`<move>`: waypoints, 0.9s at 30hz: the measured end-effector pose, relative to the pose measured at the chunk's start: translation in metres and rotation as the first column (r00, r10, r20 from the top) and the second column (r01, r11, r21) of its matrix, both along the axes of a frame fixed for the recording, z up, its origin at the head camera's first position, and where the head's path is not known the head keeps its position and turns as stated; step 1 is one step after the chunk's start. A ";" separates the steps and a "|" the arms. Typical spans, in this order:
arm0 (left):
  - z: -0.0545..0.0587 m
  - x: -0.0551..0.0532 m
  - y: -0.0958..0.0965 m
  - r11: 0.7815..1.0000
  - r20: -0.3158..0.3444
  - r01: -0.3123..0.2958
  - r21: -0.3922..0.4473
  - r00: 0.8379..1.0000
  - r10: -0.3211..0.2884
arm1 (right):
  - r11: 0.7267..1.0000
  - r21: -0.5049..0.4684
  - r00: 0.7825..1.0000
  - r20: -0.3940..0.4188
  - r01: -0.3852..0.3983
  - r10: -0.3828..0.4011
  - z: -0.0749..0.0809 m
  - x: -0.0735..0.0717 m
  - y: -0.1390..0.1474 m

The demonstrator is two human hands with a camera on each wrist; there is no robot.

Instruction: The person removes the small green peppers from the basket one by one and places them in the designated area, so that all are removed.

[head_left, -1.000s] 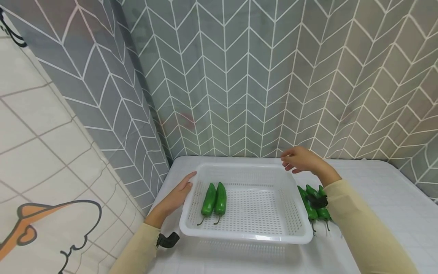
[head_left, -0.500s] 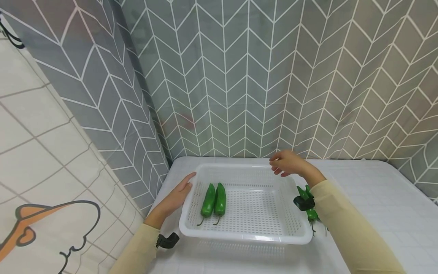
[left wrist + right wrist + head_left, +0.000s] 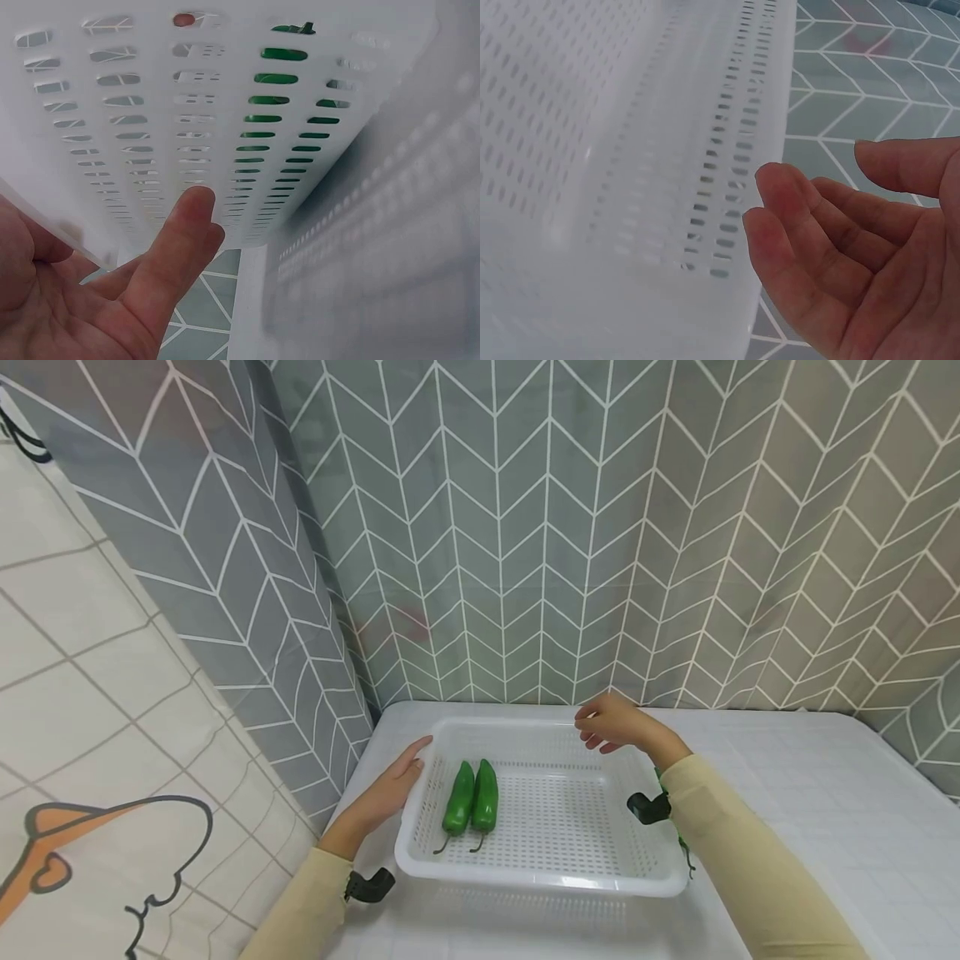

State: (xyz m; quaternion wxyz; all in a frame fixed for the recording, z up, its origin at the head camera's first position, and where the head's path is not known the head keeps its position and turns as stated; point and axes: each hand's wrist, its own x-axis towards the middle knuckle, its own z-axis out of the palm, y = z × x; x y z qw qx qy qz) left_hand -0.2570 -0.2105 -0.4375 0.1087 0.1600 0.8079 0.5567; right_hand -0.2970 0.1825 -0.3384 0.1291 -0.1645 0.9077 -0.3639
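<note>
A white perforated plastic basket (image 3: 540,883) stands on the table with two green chili peppers, a left one (image 3: 457,800) and a right one (image 3: 485,797), lying side by side at its left. My left hand (image 3: 388,787) rests against the basket's left side; in the left wrist view its fingers (image 3: 180,247) extend straight along the outer wall. Over the basket's back right rim hovers my right hand (image 3: 617,725), its fingers loosely bent around nothing. The right wrist view shows that palm facing the basket wall, thumb apart from the fingertips (image 3: 769,232).
More green peppers (image 3: 686,852) lie on the white table (image 3: 810,793) right of the basket, mostly hidden behind my right sleeve. A grey curtain (image 3: 525,568) with white chevron lines hangs behind the table, and a light printed cloth (image 3: 112,693) hangs at the left.
My right hand has moved left, from beside the basket's back right corner to over its back rim. The right forearm now covers most of the outer peppers. My left hand stays put.
</note>
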 end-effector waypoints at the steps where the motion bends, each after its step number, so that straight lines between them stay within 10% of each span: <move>1: 0.000 0.000 0.000 1.000 0.001 0.003 0.000 1.000 -0.003 | 1.000 -0.003 1.000 0.005 0.003 -0.003 -0.001 -0.001 -0.002; 27: -0.001 -0.003 -0.001 1.000 -0.001 0.015 0.010 1.000 -0.015 | 0.999 0.043 0.997 0.083 -0.001 -0.003 -0.023 -0.009 -0.051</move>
